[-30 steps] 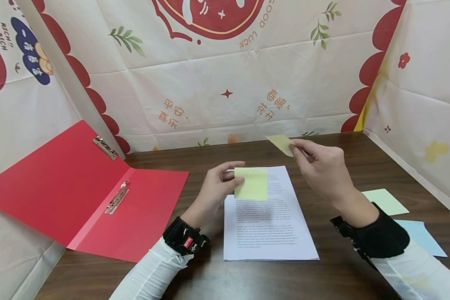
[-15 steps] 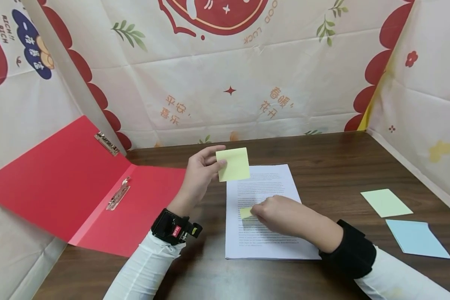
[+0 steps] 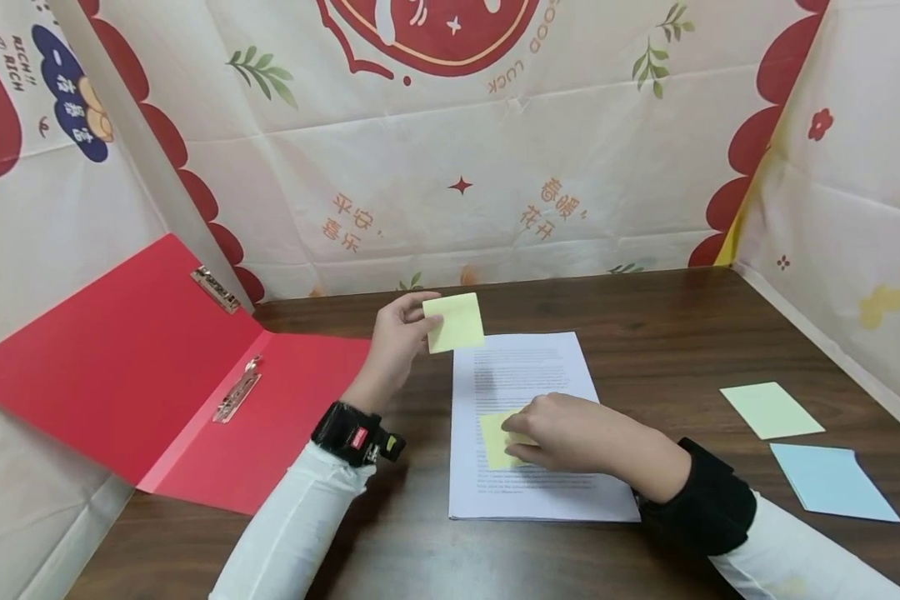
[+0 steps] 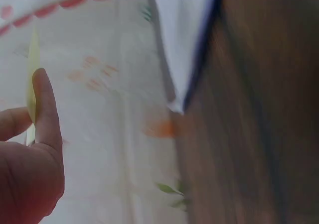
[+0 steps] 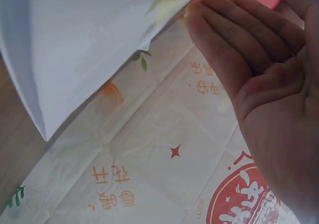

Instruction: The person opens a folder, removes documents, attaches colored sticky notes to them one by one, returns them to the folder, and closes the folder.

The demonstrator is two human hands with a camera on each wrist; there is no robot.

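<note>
My left hand (image 3: 399,346) pinches a pad of yellow sticky notes (image 3: 456,323) between thumb and fingers, held up just past the top left corner of the paper stack. In the left wrist view the pad (image 4: 33,79) shows edge-on beside the thumb. On the printed paper stack (image 3: 528,367) lies a single yellow sticky note (image 3: 497,442), around the middle of the top sheet. My right hand (image 3: 570,435) is at that note, its fingertips over the note's right part. In the right wrist view its fingers (image 5: 239,30) are extended and hold nothing.
A red folder (image 3: 300,400) with metal clips stands open at the left, its cover leaning on the side wall. A pale green sheet (image 3: 772,410) and a light blue sheet (image 3: 832,481) lie on the table's right side. A printed cloth (image 3: 420,150) hangs behind.
My right hand has brought a yellow sticky note from above the table's back down onto the top page and released its pinch. My left hand has shifted left and up with the pad.
</note>
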